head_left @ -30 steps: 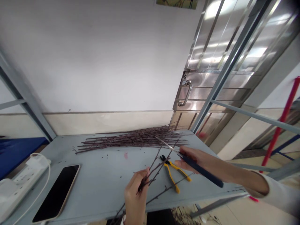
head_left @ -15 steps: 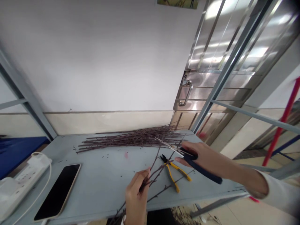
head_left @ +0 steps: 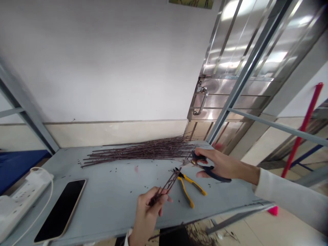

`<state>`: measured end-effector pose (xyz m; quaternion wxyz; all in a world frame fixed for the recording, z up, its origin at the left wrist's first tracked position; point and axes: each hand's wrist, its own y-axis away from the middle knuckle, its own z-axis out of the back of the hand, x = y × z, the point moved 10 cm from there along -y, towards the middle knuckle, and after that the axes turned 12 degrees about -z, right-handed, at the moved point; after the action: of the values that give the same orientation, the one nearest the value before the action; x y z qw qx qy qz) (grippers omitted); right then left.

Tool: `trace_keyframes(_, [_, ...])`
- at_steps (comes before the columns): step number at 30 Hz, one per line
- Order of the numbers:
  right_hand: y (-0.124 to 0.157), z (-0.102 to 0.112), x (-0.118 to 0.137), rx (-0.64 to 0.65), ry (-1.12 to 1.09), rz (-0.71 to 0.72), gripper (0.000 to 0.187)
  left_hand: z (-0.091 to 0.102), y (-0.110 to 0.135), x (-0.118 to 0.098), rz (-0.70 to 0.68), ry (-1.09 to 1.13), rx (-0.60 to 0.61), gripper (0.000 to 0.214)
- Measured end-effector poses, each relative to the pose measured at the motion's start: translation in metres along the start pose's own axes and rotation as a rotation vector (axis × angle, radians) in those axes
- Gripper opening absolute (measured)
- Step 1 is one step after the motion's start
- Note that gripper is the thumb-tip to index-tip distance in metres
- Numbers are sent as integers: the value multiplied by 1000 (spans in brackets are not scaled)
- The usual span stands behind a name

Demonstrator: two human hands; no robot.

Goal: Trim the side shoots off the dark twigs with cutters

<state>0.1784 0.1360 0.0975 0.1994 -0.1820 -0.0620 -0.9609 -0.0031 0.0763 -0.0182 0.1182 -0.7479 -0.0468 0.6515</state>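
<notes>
Over a blue-grey steel shelf, a thin, knobbly dark twig was clenched in the left hand. Navy-handled scissors were grasped by the right hand and had just been drawn in, their slim metal blades brought close beside the twig. Yellow-handled side cutters were left lying just below. Further back, a heap of rough dark twigs was spread among scattered crumbs, while a glossy black phone and a white power strip lay to the left.
</notes>
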Motion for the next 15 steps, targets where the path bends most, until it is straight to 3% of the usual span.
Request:
trace_keyframes(8, [-5,-2,8,-29,-43,69,44,-4,-8,-1,96,103,50,39])
trace_keyframes(12, [-3,-2,5,-44,-30,40,44,-2,-9,5,73,89,50,43])
trace_keyframes(15, [-2,1,2,-40,-16,-6,42,6,-8,9,14,30,-30,43])
